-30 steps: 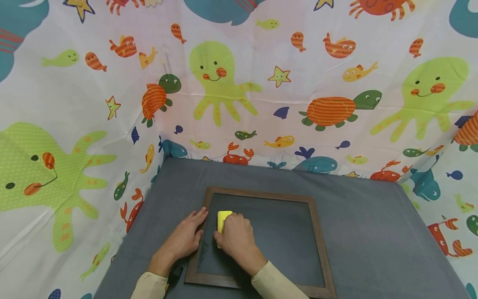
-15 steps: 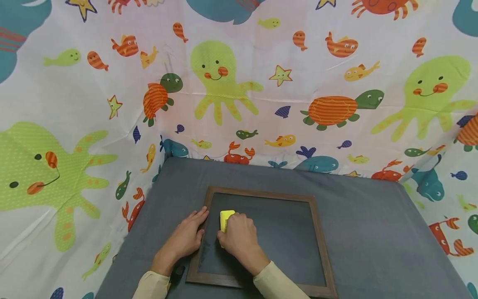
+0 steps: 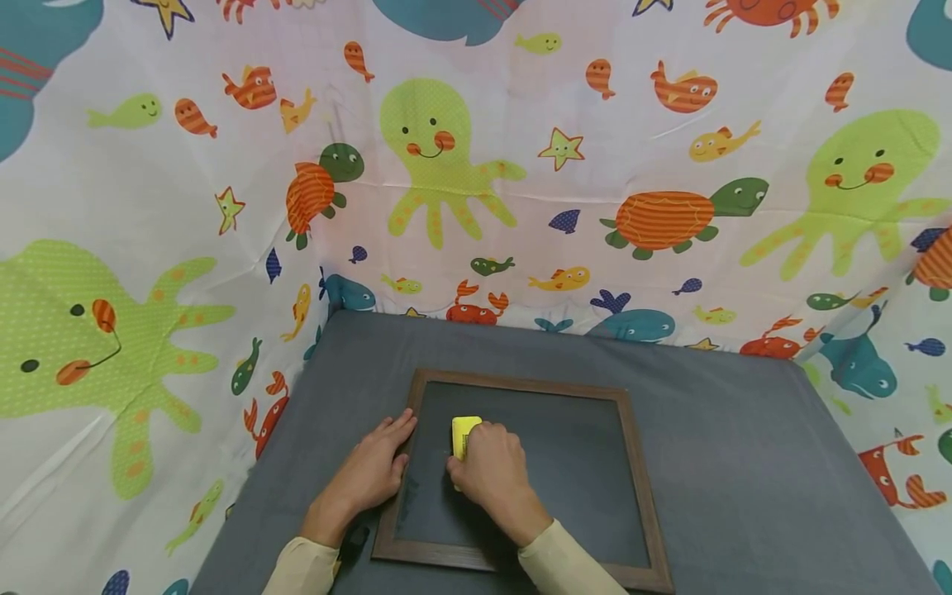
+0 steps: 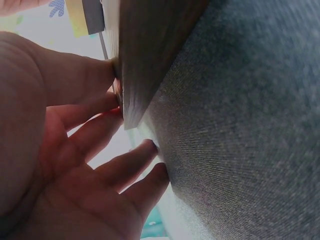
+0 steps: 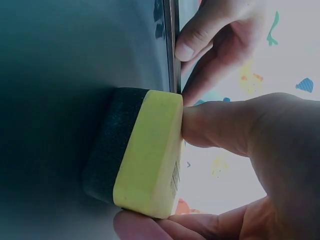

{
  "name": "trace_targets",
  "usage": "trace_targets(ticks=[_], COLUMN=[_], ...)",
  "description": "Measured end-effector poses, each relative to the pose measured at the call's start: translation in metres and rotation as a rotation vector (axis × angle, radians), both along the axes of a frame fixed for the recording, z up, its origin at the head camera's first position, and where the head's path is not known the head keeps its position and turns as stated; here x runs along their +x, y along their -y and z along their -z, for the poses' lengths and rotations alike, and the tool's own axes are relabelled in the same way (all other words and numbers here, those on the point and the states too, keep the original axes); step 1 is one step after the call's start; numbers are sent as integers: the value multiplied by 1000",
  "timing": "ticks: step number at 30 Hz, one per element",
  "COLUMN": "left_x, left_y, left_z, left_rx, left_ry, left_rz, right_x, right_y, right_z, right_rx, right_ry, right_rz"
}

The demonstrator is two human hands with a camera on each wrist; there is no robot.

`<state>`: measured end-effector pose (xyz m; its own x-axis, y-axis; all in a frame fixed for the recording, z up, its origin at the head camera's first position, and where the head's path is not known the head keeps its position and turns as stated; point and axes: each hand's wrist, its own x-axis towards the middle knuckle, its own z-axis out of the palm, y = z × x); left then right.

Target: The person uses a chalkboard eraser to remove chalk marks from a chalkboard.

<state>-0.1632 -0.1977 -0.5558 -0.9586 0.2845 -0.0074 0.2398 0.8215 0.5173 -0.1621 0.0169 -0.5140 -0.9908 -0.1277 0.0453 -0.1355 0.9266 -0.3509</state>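
A chalkboard [image 3: 573, 463] in a brown wooden frame [image 3: 524, 384] lies flat on the grey cloth. My right hand [image 3: 494, 471] grips a yellow block-shaped chalkboard eraser [image 3: 463, 435] over the board's left half. In the right wrist view the eraser's black felt side [image 5: 112, 145] faces the board, with thumb and fingers on opposite edges of its yellow body. My left hand [image 3: 368, 467] rests along the left side of the frame, fingers mostly straight. The left wrist view shows thumb and some fingertips at the frame's edge, while other fingers touch the cloth [image 4: 240, 150].
Dark smudges [image 5: 159, 22] mark the board near its left edge. A black object [image 3: 353, 545] lies beside the left wrist, partly hidden by it. Behind and at both sides hangs a white curtain [image 3: 491, 190] printed with sea animals.
My right hand has moved a little to the right across the board with the eraser. The left hand stays at the frame's left side.
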Motion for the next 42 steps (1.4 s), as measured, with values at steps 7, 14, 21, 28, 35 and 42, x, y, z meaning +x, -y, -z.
trace_targets(ticks=[7,14,21,28,35,42], left_x=[0,0,0,1,2,2], left_y=[0,1,0,-1,0,0], left_z=[1,-1,0,-1,-2,-2], left_rx=[1,11,13,23,25,21], left_ry=[4,0,1,4,7,1], left_rz=[7,16,15,14,10,12], right_x=[1,1,1,2,2,2], right_y=[-9,-18,-26,-38,-53,-68], right_z=[0,-1,-2,-3,-4,-5], right_rx=[-11,-5,-7,2,-5,8], right_ry=[28,62,69,74,95,103], right_rz=[40,77,85,108,146,168])
